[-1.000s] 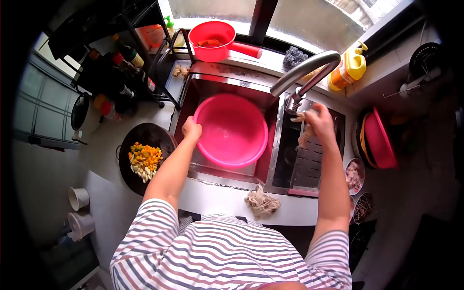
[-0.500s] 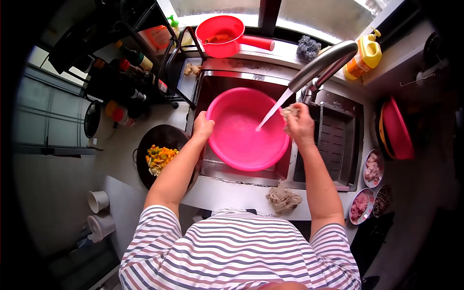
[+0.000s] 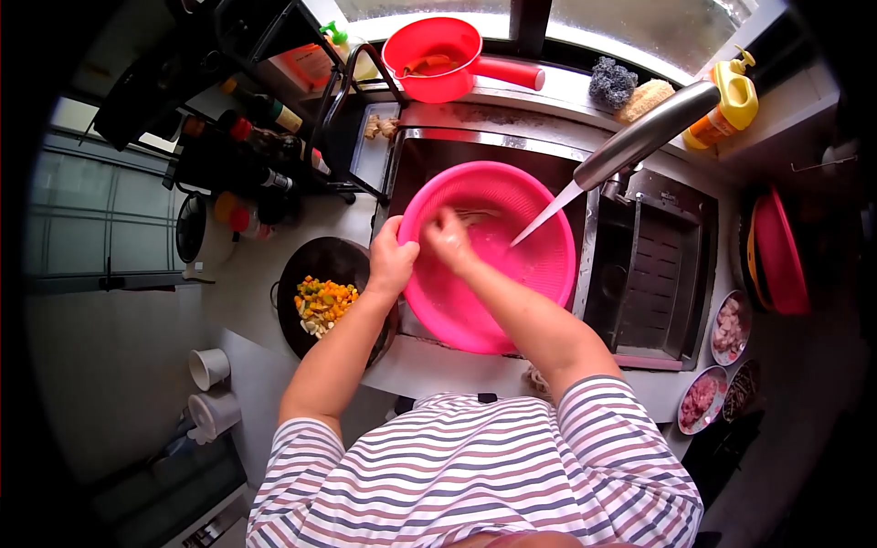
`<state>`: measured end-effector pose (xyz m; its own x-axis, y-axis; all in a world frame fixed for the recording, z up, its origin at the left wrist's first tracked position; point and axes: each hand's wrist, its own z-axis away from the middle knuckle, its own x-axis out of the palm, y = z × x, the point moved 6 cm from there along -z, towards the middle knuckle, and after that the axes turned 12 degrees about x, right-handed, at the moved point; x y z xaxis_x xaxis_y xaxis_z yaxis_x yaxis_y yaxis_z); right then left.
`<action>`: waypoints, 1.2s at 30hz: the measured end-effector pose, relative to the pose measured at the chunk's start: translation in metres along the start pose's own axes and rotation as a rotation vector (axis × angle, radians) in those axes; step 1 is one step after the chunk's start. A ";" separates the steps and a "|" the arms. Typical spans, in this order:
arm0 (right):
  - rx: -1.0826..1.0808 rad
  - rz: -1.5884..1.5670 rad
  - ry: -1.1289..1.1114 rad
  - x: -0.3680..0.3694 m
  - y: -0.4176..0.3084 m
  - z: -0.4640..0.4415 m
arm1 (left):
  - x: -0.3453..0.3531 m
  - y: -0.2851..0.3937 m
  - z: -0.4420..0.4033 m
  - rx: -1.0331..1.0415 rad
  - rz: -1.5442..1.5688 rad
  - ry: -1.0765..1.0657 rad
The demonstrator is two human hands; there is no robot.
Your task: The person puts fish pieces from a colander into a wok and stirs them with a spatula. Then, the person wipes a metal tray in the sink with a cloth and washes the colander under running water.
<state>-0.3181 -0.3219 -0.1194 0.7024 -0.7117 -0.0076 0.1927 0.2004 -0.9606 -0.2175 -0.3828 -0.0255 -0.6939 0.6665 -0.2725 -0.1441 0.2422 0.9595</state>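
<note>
A large pink basin (image 3: 539, 192) sits tilted over the sink (image 3: 512, 139). My left hand (image 3: 392, 258) is closed on its left rim. Inside the basin, my right hand (image 3: 448, 239) is near the left inner wall, its fingers curled and blurred; a pale cloth (image 3: 480, 216) shows just beside it, partly hidden. Water (image 3: 548, 215) runs from the metal faucet (image 3: 649, 135) into the basin.
Left of the sink stands a dark wok (image 3: 294, 340) with diced vegetables. A red dipper (image 3: 438, 84) and a yellow bottle (image 3: 734, 99) are on the windowsill. Bowls of meat (image 3: 700, 400) stand at right, and a crumpled rag (image 3: 537, 382) lies at the counter's front edge.
The water has come on. My right hand has moved from beside the faucet, with the cloth, down into the basin's left side. The faucet now points over the basin; my left hand stays on the rim.
</note>
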 end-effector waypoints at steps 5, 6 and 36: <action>0.088 0.720 -0.722 -0.014 0.005 0.087 | -0.002 0.017 -0.016 0.093 -0.007 0.007; 0.098 0.934 -0.664 -0.042 0.004 0.084 | -0.001 0.031 -0.019 0.152 -0.064 0.031; 0.207 -0.855 -0.052 -0.101 -0.027 -0.025 | 0.038 0.089 -0.039 0.129 -0.159 -0.194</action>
<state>-0.4108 -0.2723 -0.0999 0.2902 -0.6429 0.7089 0.7835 -0.2656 -0.5617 -0.2844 -0.3637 0.0524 -0.5201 0.7324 -0.4394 -0.1405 0.4341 0.8898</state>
